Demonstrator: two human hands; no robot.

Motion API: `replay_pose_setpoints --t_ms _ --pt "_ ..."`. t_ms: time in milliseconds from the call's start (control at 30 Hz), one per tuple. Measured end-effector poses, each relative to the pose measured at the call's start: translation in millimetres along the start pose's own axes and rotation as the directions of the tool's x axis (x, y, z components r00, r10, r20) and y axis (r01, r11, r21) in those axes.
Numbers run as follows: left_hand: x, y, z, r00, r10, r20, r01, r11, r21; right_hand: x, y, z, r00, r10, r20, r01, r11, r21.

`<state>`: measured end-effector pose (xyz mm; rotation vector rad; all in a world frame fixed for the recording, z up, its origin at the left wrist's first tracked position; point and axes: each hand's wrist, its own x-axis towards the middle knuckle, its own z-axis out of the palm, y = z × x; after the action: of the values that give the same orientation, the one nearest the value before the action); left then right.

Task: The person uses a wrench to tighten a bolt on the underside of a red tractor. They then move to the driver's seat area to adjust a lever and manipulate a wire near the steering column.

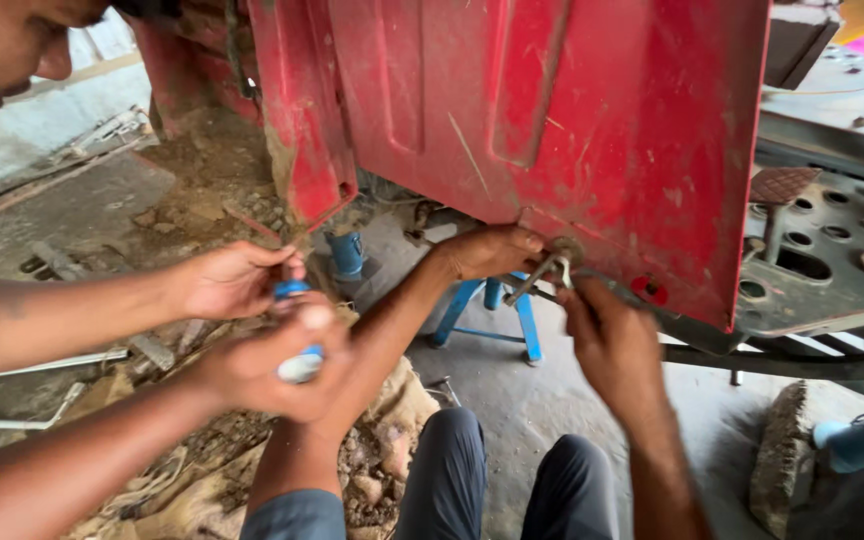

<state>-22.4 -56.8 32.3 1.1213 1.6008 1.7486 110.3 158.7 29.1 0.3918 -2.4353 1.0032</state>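
A person's two bare hands work at the lower edge of a large dented red sheet-metal panel (572, 120), which fills the top of the view and is cut off above. The left hand (487, 250) is pressed against that edge with its fingers curled; whether they grip anything cannot be told. The right hand (607, 340) reaches up from below, its fingers closed on a slim grey metal spanner (540, 277), which sits slanted at a round fitting on the panel's rim, between the two hands. The fitting itself is mostly hidden.

At left, a second person's two hands (252, 330) hold a small blue and white object (300, 362), too blurred to identify; it may be a tube or bottle.

Behind the hands stands a blue metal stool (527, 335), partly hidden by the arms. To the right lies a grey perforated metal plate (822, 260), close under the panel's corner. Open concrete floor (542, 400) shows below the hands, edged by a dirty burlap sack (392, 440) strewn with rubble.
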Motion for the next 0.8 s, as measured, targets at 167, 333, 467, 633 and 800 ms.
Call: replay_pose_setpoints --t_ms 167,333,467,633,800 --pt "15.3 -39.7 -33.0 0.993 -0.069 0.093 0.089 0.965 -0.245 4.4 6.3 36.4 0.996 -0.031 0.082 -0.032 0.741 0.671" --pt "14.7 -43.5 -38.2 0.962 -0.166 0.218 0.244 0.881 -0.405 7.3 4.5 73.0 1.000 0.028 0.011 -0.025 0.568 0.822" --pt "15.8 -44.7 -36.3 0.985 -0.168 0.030 0.168 0.928 -0.333 9.7 -11.7 69.3 0.998 0.059 -0.004 -0.026 0.498 0.867" --pt "18.2 -42.7 -31.7 0.998 -0.049 0.032 0.055 0.972 -0.228 9.1 -5.3 -9.5 1.000 -0.008 0.029 0.007 0.999 0.039" --pt "18.2 -41.0 -30.5 0.993 -0.077 0.091 0.095 0.971 -0.221 -2.5 -11.2 -19.8 0.999 -0.036 0.023 0.037 0.998 -0.048"
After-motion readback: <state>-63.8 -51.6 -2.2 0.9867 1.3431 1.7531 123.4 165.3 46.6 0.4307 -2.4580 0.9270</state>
